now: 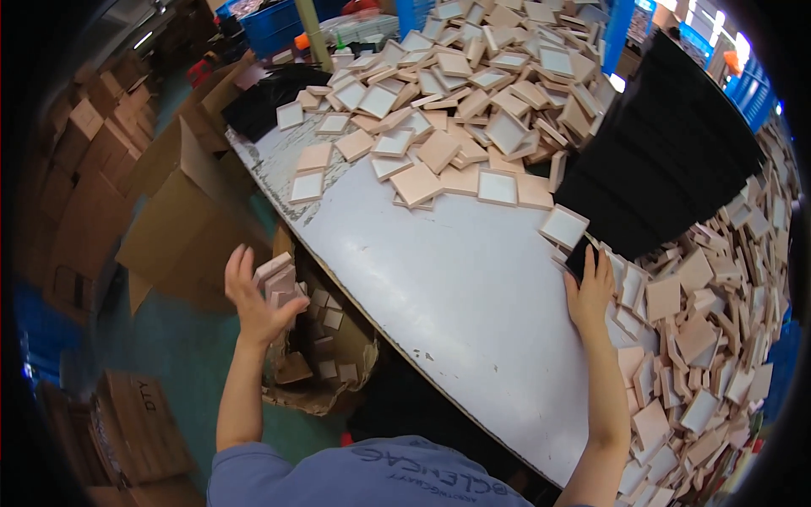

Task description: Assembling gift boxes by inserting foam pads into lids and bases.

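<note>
The left hand (258, 308) has pale pieces (280, 279) pinched between thumb and fingers, near the box (317, 400) past the table's (439, 279) left edge — squeeze snugly so none slip. The right hand (593, 300) touches a black piece (578, 258) toward the right edge — can't tell if it grips

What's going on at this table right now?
A person is handling shallow square pieces. The left hand holds a small stack of pieces off the table's edge, by an open cardboard box with more inside. The right hand is at a small black item on the white table; whether it grips it isn't clear. A big heap covers the far end, a tall black stack stands to the right, and more pieces lie beyond it.
</note>
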A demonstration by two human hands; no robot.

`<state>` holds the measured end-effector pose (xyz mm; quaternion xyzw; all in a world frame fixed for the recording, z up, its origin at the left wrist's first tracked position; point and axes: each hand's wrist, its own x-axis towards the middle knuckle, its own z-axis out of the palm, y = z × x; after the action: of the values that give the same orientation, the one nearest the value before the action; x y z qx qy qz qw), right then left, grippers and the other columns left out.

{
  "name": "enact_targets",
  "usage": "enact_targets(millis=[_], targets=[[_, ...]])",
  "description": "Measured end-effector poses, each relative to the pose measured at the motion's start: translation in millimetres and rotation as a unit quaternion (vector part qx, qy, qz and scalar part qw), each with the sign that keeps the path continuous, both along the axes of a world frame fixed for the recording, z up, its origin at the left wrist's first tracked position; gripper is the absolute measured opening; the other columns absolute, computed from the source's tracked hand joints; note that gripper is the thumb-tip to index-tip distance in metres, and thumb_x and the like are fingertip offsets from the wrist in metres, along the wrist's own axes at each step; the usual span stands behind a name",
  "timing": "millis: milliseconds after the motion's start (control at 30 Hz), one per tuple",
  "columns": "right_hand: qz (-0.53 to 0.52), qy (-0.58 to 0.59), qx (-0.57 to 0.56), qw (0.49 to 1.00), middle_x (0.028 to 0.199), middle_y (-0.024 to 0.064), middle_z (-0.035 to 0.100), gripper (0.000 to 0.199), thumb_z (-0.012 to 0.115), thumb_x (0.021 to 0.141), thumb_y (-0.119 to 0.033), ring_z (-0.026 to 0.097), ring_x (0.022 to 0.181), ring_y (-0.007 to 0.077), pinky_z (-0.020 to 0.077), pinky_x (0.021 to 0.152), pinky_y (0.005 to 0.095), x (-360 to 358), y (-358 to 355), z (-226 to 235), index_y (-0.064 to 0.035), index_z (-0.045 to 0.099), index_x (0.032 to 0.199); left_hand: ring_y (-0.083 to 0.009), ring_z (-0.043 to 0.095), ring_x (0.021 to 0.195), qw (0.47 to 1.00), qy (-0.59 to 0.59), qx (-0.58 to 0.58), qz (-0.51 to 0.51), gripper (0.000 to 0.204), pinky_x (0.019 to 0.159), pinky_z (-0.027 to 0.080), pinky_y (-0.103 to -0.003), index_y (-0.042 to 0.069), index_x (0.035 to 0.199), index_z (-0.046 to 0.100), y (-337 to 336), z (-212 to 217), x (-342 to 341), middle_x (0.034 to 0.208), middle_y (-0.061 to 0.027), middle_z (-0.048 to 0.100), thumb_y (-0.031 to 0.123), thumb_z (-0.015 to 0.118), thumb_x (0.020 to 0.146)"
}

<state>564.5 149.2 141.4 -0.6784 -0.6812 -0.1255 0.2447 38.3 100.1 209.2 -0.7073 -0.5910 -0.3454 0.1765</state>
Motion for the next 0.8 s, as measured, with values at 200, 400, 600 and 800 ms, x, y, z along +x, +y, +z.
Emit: enact_targets(millis=[200,400,600,800], targets=[[-0.043,-0.012,0.004,0.999,0.141,0.0197,0.031,0.068,0.061,0.078,-0.02,0.029,0.128,0.0384,0.02,0.102,0.0507,-9,1,-7,-0.0083,0.032,0.139,-0.0353,0.043,0.116,0.994,-0.002,-0.033,-0.104,0.059,0.097,0.03,-0.043,0.001,0.123,0.044,136,1,2,0.123,-0.0184,0.047,0.029,0.066,0.076],[-0.042,-0.025,-0.019,0.999,0.142,0.021,0.029,0.068,0.059,0.078,-0.017,0.027,0.129,0.0392,0.0201,0.103,0.0501,-14,-1,-4,-0.0042,0.031,0.139,-0.0329,0.041,0.122,0.972,-0.16,-0.165,0.038,0.058,0.099,0.03,-0.046,0.003,0.13,0.042,272,-64,-74,0.13,-0.02,0.044,0.04,0.053,0.086],[-0.03,-0.044,-0.068,0.996,0.141,0.0261,0.026,0.066,0.054,0.077,-0.011,0.026,0.128,0.0438,0.0195,0.104,0.0508,-23,3,13,0.0033,0.029,0.137,-0.0367,0.036,0.126,0.974,-0.1,-0.173,0.112,0.06,0.1,0.031,-0.049,0.015,0.135,0.041,355,-69,-124,0.134,-0.0229,0.039,0.048,0.05,0.086],[-0.032,-0.053,-0.109,0.992,0.141,0.0295,0.024,0.068,0.051,0.077,-0.011,0.025,0.128,0.0458,0.0175,0.105,0.0519,-18,-1,18,0.005,0.024,0.138,-0.0351,0.033,0.129,0.976,-0.061,-0.154,0.144,0.059,0.101,0.03,-0.047,0.021,0.134,0.043,454,-50,-135,0.141,-0.0149,0.036,0.052,0.048,0.085]])
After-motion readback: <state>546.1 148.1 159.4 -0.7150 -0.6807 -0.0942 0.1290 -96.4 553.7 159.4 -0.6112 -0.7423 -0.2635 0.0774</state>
